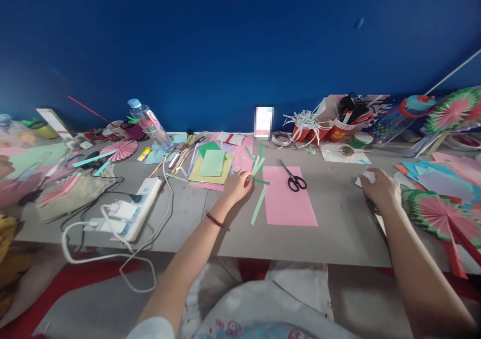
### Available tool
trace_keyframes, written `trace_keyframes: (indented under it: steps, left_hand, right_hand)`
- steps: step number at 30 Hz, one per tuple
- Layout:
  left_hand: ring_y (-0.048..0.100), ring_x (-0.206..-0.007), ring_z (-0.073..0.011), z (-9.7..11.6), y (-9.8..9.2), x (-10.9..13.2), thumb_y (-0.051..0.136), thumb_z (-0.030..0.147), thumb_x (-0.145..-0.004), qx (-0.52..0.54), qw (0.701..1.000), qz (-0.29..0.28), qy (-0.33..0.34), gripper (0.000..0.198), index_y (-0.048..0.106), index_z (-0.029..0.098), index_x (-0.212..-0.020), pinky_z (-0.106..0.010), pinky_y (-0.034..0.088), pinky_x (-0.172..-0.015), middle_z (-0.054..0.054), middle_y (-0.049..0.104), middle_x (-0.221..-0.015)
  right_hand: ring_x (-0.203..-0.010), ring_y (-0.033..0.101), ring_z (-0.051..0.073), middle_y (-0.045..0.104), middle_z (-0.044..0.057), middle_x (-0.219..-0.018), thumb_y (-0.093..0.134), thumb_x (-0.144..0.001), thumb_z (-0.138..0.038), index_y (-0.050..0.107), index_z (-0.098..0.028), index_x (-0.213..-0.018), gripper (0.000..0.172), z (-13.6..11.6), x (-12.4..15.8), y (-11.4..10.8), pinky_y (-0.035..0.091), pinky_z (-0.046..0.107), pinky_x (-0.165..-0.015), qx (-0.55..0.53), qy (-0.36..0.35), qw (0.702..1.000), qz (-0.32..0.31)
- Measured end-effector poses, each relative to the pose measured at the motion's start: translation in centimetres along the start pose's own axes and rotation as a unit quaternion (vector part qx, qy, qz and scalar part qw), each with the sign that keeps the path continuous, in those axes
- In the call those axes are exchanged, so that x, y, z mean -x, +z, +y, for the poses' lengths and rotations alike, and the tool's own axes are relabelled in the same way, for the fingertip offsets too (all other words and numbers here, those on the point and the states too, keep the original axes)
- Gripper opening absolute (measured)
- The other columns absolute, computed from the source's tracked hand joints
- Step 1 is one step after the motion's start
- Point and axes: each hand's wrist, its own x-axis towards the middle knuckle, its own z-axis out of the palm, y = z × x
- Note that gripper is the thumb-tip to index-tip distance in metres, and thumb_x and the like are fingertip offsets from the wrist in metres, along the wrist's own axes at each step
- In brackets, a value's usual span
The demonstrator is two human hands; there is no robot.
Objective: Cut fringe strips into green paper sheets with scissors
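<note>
My left hand (237,186) rests on the grey table (338,234) with its fingers pinched on green paper strips (257,171) fanned out beside a pink sheet (287,196). A longer pale green strip (258,206) lies by that hand. Black scissors (295,180) lie on the pink sheet's top edge. Farther right, my right hand (380,189) is closed over a small white piece of paper (366,178). Its fingers curl down onto the table.
Stacked coloured papers (212,164) lie behind my left hand. A white power strip (137,206) with cables sits at the left, a water bottle (150,123) behind it. Folded paper fans (438,214) and sheets fill the right. Red cups (338,128) stand at the blue wall.
</note>
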Motion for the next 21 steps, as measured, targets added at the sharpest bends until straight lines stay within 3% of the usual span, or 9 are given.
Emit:
trace_keyframes:
  steps: [5, 9, 11, 14, 16, 19, 21]
  left_hand:
    - [0.063, -0.081, -0.0131, 0.0, 0.0, 0.1, 0.051, 0.026, -0.088, 0.002, 1.000, -0.003, -0.011, 0.015, 0.061, 0.025, -0.100, -0.025, 0.040, -0.060, 0.000, 0.066, -0.099]
    - [0.063, -0.081, -0.0134, 0.1, -0.1, 0.1, 0.050, 0.028, -0.088, -0.007, 1.000, -0.010, -0.011, 0.017, 0.061, 0.025, -0.101, -0.025, 0.040, -0.060, 0.000, 0.066, -0.100]
    - [0.062, -0.080, -0.0133, 0.1, -0.1, 0.1, 0.049, 0.027, -0.088, -0.015, 1.000, -0.011, -0.007, 0.017, 0.060, 0.025, -0.101, -0.024, 0.040, -0.060, 0.000, 0.065, -0.100]
    - [0.062, -0.081, -0.0139, 0.1, -0.1, 0.2, 0.049, 0.027, -0.089, -0.029, 1.000, -0.008, 0.001, 0.017, 0.060, 0.026, -0.101, -0.025, 0.040, -0.059, 0.001, 0.065, -0.100]
    - [0.062, -0.082, -0.0143, 0.1, -0.1, 0.2, 0.048, 0.028, -0.089, -0.035, 0.999, -0.008, 0.001, 0.018, 0.060, 0.026, -0.102, -0.025, 0.040, -0.059, 0.001, 0.066, -0.100]
    - [0.062, -0.081, -0.0142, 0.2, -0.1, 0.1, 0.048, 0.028, -0.090, -0.037, 0.999, -0.016, -0.005, 0.018, 0.060, 0.025, -0.102, -0.025, 0.040, -0.060, 0.000, 0.065, -0.101]
    - [0.062, -0.081, -0.0141, 0.3, -0.1, 0.1, 0.048, 0.028, -0.090, -0.034, 0.999, -0.021, -0.008, 0.018, 0.060, 0.025, -0.103, -0.025, 0.041, -0.061, 0.000, 0.065, -0.100]
  right_hand:
    - [-0.100, 0.057, 0.030, 0.063, 0.023, -0.112, 0.043, -0.090, -0.038, 0.061, -0.011, -0.122, 0.046, -0.6, -2.7, 0.9, 0.038, 0.036, -0.078, 0.047, 0.015, 0.998, -0.046]
    - [-0.122, 0.045, 0.033, 0.050, 0.030, -0.129, 0.035, -0.093, -0.039, 0.035, 0.005, -0.139, 0.064, -0.4, -2.1, 1.3, 0.032, 0.040, -0.098, 0.066, -0.045, 0.996, -0.030]
    - [-0.130, 0.038, 0.034, 0.043, 0.031, -0.135, 0.035, -0.091, -0.047, 0.029, 0.006, -0.141, 0.073, 0.2, -0.2, 1.0, 0.028, 0.043, -0.104, 0.060, -0.085, 0.995, 0.004]
    - [-0.127, 0.041, 0.036, 0.049, 0.023, -0.132, 0.031, -0.086, -0.057, 0.045, -0.008, -0.134, 0.070, 2.5, 4.6, 0.0, 0.032, 0.047, -0.103, 0.067, -0.101, 0.992, 0.048]
    - [-0.122, 0.046, 0.038, 0.053, 0.018, -0.130, 0.030, -0.081, -0.067, 0.044, -0.017, -0.135, 0.075, 4.6, 8.4, -0.6, 0.038, 0.050, -0.100, 0.063, -0.075, 0.994, 0.052]
    - [-0.114, 0.052, 0.044, 0.054, 0.012, -0.131, 0.035, -0.069, -0.079, 0.042, -0.029, -0.136, 0.084, 7.2, 13.2, -1.1, 0.045, 0.057, -0.089, 0.070, 0.011, 0.997, 0.010]
    - [-0.113, 0.054, 0.043, 0.058, 0.011, -0.126, 0.035, -0.068, -0.079, 0.043, -0.033, -0.135, 0.081, 7.7, 15.2, -1.2, 0.046, 0.057, -0.089, 0.054, 0.007, 0.998, 0.017]
